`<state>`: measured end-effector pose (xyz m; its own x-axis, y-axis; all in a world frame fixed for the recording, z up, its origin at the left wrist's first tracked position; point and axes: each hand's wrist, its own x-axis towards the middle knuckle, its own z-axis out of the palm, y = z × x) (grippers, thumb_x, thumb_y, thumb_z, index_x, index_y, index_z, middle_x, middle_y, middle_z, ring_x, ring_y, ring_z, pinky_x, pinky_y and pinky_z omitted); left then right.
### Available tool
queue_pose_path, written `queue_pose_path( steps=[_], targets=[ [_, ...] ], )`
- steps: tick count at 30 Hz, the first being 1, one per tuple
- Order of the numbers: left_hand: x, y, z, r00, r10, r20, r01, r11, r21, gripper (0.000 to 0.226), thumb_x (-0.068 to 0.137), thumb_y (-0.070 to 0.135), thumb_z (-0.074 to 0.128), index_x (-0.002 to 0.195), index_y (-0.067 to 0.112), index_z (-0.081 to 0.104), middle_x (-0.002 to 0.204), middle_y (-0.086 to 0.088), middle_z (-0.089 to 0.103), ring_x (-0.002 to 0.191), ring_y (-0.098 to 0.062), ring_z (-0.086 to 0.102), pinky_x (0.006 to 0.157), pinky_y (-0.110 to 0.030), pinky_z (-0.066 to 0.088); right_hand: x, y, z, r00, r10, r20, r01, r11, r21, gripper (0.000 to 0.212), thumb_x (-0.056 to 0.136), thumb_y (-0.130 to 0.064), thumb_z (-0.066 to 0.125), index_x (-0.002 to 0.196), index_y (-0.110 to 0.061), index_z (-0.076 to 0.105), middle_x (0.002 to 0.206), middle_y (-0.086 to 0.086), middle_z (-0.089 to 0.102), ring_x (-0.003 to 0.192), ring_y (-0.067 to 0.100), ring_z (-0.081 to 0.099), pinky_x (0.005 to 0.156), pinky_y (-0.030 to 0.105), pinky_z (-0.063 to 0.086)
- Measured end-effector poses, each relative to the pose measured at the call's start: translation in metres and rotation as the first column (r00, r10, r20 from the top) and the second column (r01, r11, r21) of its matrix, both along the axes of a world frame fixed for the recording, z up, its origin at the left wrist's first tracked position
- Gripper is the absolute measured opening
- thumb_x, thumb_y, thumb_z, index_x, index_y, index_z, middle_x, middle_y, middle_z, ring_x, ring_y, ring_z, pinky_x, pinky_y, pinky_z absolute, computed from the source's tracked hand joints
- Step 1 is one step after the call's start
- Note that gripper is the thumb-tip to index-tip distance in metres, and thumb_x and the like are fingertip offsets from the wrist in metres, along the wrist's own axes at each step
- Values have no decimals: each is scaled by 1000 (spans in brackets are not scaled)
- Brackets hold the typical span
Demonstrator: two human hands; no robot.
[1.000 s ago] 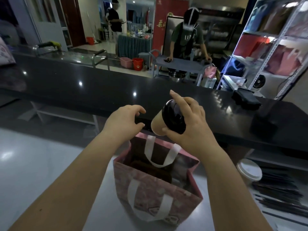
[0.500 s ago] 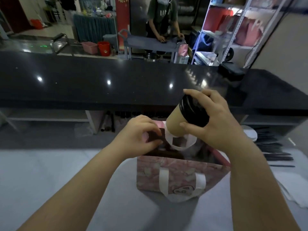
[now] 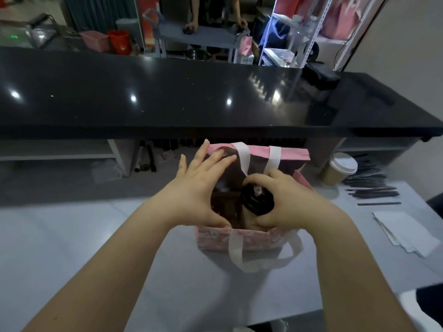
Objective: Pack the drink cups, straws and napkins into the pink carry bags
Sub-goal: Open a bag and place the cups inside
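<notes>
Both hands work at the pink bag (image 3: 239,240). The right hand (image 3: 287,202) clamps the black lid of a cup (image 3: 257,200) partway inside, and the left hand (image 3: 199,188), fingers spread, presses the mouth wide. What else the bag holds is too dark to tell. Packing looks barely begun: on the tabletop (image 3: 96,236) to the right wait a white-lidded cup (image 3: 341,168), black straws (image 3: 374,191) and napkins (image 3: 402,231).
</notes>
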<state>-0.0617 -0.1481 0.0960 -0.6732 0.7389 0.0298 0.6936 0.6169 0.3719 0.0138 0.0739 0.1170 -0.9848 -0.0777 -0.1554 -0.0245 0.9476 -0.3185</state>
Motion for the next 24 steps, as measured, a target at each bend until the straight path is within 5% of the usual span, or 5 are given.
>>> queue_pose_path(
  steps=[5, 13, 21, 24],
  targets=[
    [7, 5, -6, 999, 14, -46, -16, 999, -52, 146, 47, 74, 78, 150, 40, -20, 157, 19, -27, 133, -10, -47, 112, -57, -16, -8, -16, -11, 995, 9, -99, 7, 988, 155, 85, 72, -35, 79, 138, -47, 26, 139, -5, 30, 126, 21, 30, 100, 41, 45],
    [-11, 18, 3, 993, 97, 72, -90, 992, -90, 144, 49, 68, 81, 150, 38, -17, 159, 14, -23, 138, -14, -41, 116, -61, -11, 22, -10, 3, 964, 81, -253, -103, 992, -72, 82, 67, -32, 82, 134, -51, 40, 143, -26, 29, 121, 12, 30, 100, 25, 32],
    [9, 13, 3, 998, 66, 23, -61, 983, -174, 154, 46, 71, 82, 145, 36, -30, 151, 15, -40, 127, -14, -54, 113, -57, -15, 38, -10, -11, 1000, 7, 28, -9, 998, 63, 72, 68, -46, 75, 127, -51, 36, 128, -17, 40, 110, 17, 43, 91, 35, 48],
    [18, 8, 3, 997, 79, 2, -77, 984, -158, 156, 44, 71, 83, 145, 37, -31, 151, 18, -39, 129, -14, -52, 111, -55, -16, 10, -19, -20, 998, -46, -39, 53, 982, 183, 80, 73, -38, 74, 140, -39, 30, 139, 0, 38, 117, 29, 41, 91, 43, 49]
  ],
)
